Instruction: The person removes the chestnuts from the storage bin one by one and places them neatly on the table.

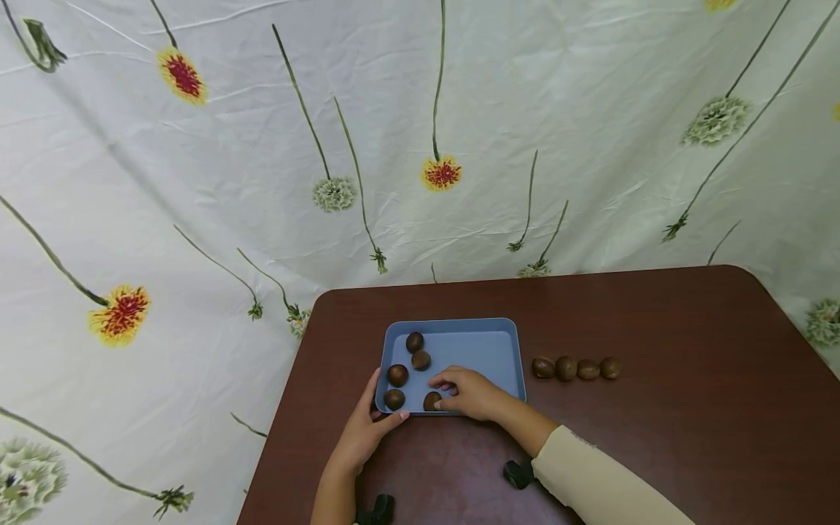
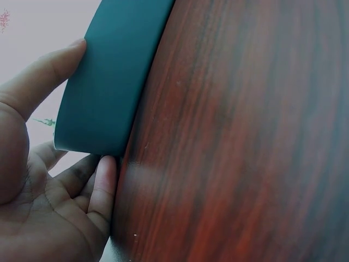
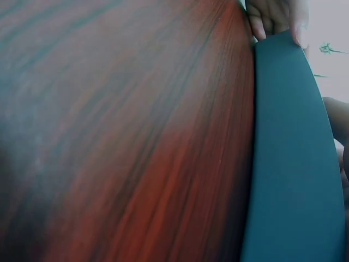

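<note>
My left hand (image 1: 362,430) holds the near left corner of a blue rectangular tray (image 1: 469,339). In the left wrist view its thumb presses the rim of the tray (image 2: 109,82) while the fingers lie at the outer side and underneath. Over the tray's near edge, my right hand (image 1: 474,394) reaches in. Its thumb touches a brown chestnut (image 1: 432,400) near the front wall, and the other fingers are spread above with a small gap. More chestnuts lie at the tray's left side, among them one chestnut (image 1: 397,375) near the left wall. The right wrist view barely shows the right hand.
Right of the tray, several chestnuts (image 1: 566,368) stand in a short row on the dark brown table (image 1: 689,408). A white flowered cloth (image 1: 249,146) hangs behind the table and down its left side.
</note>
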Motion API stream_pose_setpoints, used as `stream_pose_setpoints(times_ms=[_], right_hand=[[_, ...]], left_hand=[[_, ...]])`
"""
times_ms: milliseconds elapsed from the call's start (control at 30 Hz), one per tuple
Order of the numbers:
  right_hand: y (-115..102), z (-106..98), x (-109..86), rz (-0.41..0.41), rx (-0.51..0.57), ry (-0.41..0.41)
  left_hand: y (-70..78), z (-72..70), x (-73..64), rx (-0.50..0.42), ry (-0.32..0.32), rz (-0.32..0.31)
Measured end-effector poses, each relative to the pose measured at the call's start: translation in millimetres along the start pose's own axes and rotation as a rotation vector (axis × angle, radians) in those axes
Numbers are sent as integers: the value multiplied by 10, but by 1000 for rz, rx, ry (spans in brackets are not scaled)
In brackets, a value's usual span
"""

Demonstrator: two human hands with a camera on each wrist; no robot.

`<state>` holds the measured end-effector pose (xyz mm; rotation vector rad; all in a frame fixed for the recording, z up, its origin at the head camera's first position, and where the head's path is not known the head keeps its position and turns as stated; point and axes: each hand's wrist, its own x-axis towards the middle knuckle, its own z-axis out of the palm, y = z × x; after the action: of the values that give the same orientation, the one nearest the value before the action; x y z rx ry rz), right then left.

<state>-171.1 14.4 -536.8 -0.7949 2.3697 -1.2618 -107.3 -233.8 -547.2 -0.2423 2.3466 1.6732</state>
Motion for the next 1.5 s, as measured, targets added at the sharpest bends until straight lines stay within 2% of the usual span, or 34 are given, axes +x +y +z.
stream_pose_setpoints(times_ms=[133,367,1100,1300,1500], right_hand=[[-8,3,16,-25,-37,-27],[6,24,34,-102,-143,-11],[-10,48,-20,-59,-107,48],[-6,63,-25,-26,-55,81],[28,66,-36,-29,-10,133]], left_hand=[[-3,-1,-5,-6,-2,2],[-3,2,-10,6,1,2],[-10,1,3,20,3,-2],[-3,-1,2,26,5,-4],[0,0,-3,30,6,-5]])
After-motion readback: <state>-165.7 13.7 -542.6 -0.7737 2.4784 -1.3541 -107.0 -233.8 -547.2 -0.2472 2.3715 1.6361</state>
